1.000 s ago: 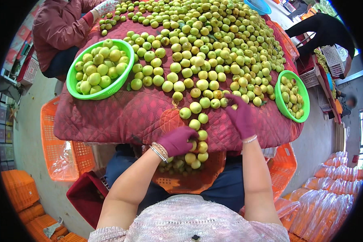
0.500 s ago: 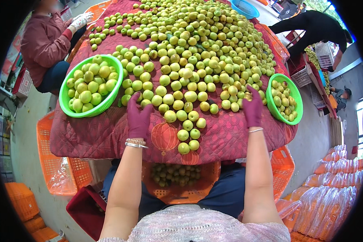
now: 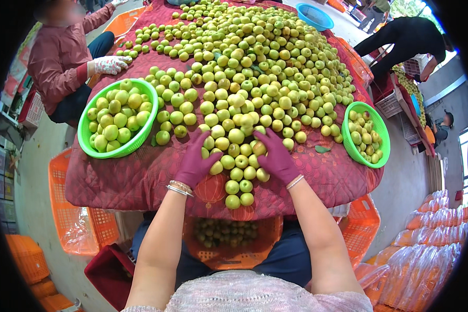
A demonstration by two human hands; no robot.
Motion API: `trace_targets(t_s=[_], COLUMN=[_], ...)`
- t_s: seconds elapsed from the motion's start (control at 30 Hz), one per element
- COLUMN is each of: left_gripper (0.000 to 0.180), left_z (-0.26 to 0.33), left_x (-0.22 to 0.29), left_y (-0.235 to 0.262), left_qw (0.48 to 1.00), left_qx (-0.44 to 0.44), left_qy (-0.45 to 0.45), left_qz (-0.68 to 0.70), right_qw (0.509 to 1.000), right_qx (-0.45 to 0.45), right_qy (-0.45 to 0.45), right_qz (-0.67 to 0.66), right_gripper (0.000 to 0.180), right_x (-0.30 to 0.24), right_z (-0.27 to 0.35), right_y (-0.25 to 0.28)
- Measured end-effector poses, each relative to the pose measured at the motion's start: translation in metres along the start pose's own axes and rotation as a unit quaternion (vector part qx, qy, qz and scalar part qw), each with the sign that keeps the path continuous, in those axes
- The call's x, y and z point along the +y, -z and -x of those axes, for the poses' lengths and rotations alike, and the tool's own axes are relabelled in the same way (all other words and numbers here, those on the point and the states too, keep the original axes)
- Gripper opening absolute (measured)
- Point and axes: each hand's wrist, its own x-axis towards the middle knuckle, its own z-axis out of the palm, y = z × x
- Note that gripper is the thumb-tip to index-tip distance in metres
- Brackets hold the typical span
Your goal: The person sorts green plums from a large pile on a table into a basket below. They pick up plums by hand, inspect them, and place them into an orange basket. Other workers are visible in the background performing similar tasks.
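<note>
Small round yellow-green fruits [image 3: 236, 136] lie in a big heap on a red quilted cloth [image 3: 135, 177], narrowing to a short line toward me. My left hand [image 3: 196, 160], in a maroon glove, lies against the left side of this near cluster, thumb and fingers spread. On the cluster's right side, my right hand [image 3: 276, 157] in a matching glove also has its fingers apart against the fruits. Neither hand grips a fruit. A green basket [image 3: 150, 122] heaped with fruits stands left of my left hand. Another green basket [image 3: 384, 136], partly filled, stands at the right edge.
Below the table edge, between my legs, is an orange crate [image 3: 239, 256] holding fruits. More orange crates [image 3: 73, 208] stand beside the table. A co-worker's gloved hand [image 3: 111, 65] rests at the far left edge. A blue basin [image 3: 315, 16] sits at the back right.
Both my hands have moved inward, pushing loose fruits together into a tighter cluster between them. The left co-worker's hands have come apart, one now on the cloth.
</note>
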Motion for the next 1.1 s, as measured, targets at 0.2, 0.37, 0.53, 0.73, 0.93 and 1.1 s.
trace_targets(t_s=[0.2,0.37,0.53,0.73,0.93,1.1], left_gripper=[0.055,0.057,0.047,0.041,0.036,0.033], left_z=[0.02,0.03,0.038,0.043,0.043,0.045], left_x=[0.034,0.047,0.047,0.052,0.05,0.047], left_y=[0.002,0.007,0.013,0.013,-0.001,-0.005], left_qw=[0.967,0.953,0.947,0.946,0.949,0.957], left_qx=[-0.122,-0.22,-0.307,-0.311,-0.297,-0.266], left_qy=[-0.083,-0.087,-0.084,-0.071,-0.083,-0.106], left_qz=[-0.205,-0.191,-0.045,-0.052,-0.061,-0.049], right_qw=[0.973,0.982,0.99,0.982,0.98,0.955], right_qx=[-0.172,0.139,-0.023,0.075,-0.065,-0.156], right_qy=[-0.036,-0.13,-0.094,-0.168,-0.045,-0.082], right_qz=[-0.153,0.021,0.102,0.049,0.18,0.239], right_gripper=[0.044,0.054,0.052,0.034,0.037,0.052], right_x=[0.009,0.095,0.12,0.103,0.095,0.071], right_z=[-0.024,-0.104,-0.116,-0.107,-0.096,-0.082], right_y=[0.045,0.088,0.072,0.081,0.058,0.05])
